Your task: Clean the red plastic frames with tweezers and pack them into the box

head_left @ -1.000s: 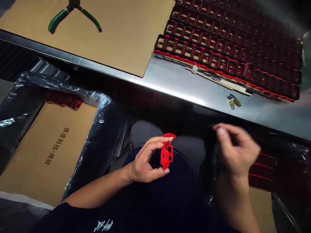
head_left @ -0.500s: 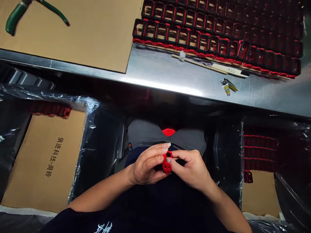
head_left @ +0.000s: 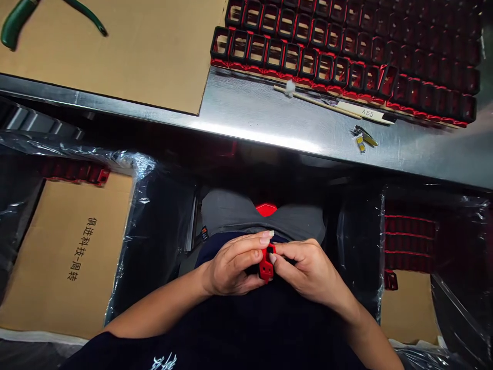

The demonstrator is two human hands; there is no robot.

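Note:
A small red-and-black plastic housing (head_left: 266, 269) is held close to my body, above my lap. My left hand (head_left: 239, 263) wraps around it from the left, fingers over its top and thumb beneath. From the other side my right hand (head_left: 304, 264) pinches the housing's right edge between thumb and forefinger, the thumb at a dark opening in its red face. The red face, with small holes, points up toward me; most of the black body is hidden behind my left fingers.
Rows of similar housings (head_left: 292, 56) stand on the metal bench (head_left: 246, 113). Near them lie a cotton-tipped stick (head_left: 316, 102), a marker labelled A55 (head_left: 364, 111) and nail clippers (head_left: 365, 137). Green-handled pliers (head_left: 19, 23) rest on cardboard (head_left: 154, 67). Lined bins (head_left: 129, 231) flank me, holding cardboard and more housings.
The housing has shifted slightly right and turned a little in my fingers. Both hands keep hold of it. The surroundings shift slightly with the camera.

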